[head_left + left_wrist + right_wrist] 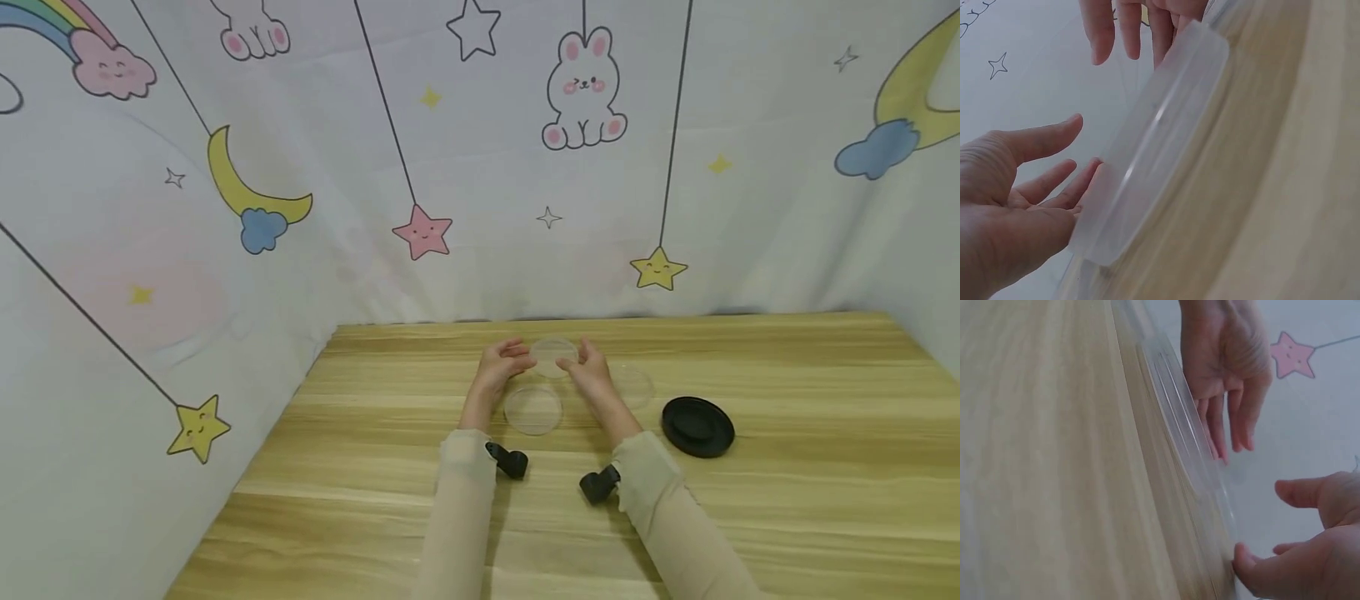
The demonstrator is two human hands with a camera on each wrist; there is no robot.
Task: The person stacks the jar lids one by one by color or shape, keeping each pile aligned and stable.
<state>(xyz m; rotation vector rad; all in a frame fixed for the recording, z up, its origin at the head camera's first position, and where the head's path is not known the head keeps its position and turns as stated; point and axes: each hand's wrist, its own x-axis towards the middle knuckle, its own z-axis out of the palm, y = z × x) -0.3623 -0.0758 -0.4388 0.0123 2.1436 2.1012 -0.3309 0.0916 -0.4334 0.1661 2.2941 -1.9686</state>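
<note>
Between my two hands at the back of the wooden table lies a clear round plastic lid-like disc. My left hand is at its left side, fingers relaxed and spread, thumb apart. On the other side, my right hand has its fingertips at the disc's edge; whether they touch it is hard to tell. Closer to me sits a second clear shallow disc, seen edge-on with a raised rim in the left wrist view. That view shows nothing gripped by the left hand. Fingers and thumb of the right hand stand apart.
Right of my right wrist lies a third, faint clear disc. Farther right is a black round dish-like piece with a raised centre. A printed cloth backdrop hangs behind the table's back edge.
</note>
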